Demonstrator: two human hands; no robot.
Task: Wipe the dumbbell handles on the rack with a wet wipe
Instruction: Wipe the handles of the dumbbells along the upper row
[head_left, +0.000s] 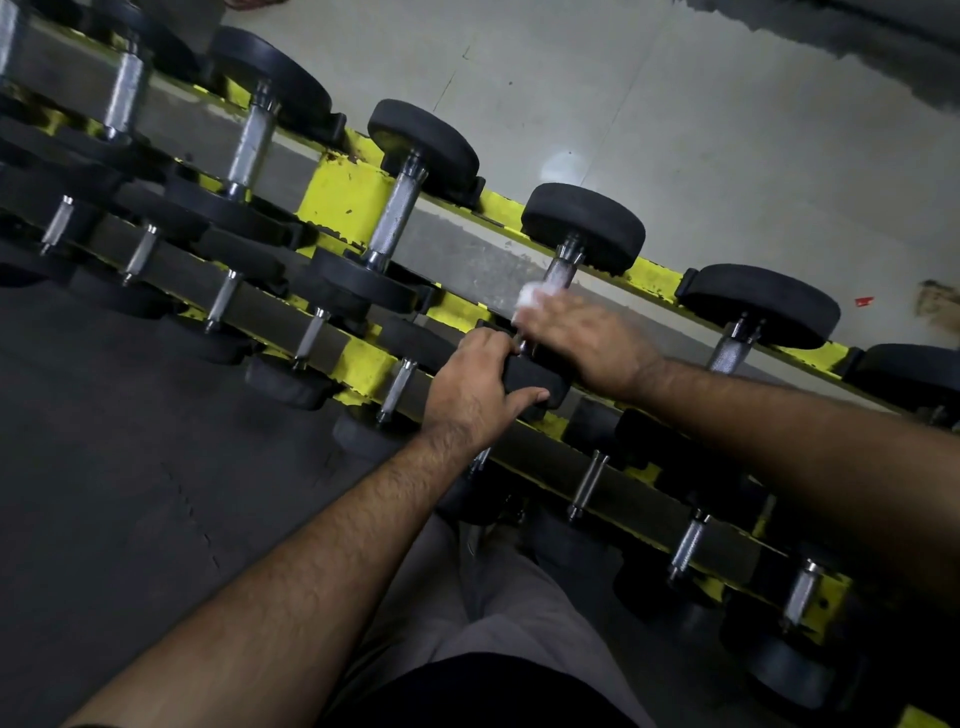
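Right hand (582, 338) holds a wipe (530, 299) on a dumbbell handle (561, 273); left hand (475, 384), just beside it, grips that dumbbell's near head (535, 376).

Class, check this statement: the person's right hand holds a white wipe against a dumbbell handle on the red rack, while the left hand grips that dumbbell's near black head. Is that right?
One detail is wrong: the rack is yellow, not red, as the head view shows. The rest stands: the right hand holds the white wipe against the dumbbell handle, and the left hand grips the near black head.
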